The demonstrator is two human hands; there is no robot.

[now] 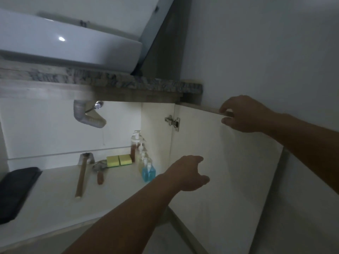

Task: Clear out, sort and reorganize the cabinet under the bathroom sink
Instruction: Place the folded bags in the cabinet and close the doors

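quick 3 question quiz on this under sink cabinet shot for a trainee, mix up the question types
1. True or false: the right hand grips the top edge of the open cabinet door.
2. Multiple choice: where do the pump bottles stand? A) along the right inner wall of the cabinet B) on the countertop C) on top of the dark mat
3. Fill in: the two yellow ___ lie side by side near the back of the cabinet floor, behind the wooden-handled tools.

Key
1. True
2. A
3. sponges
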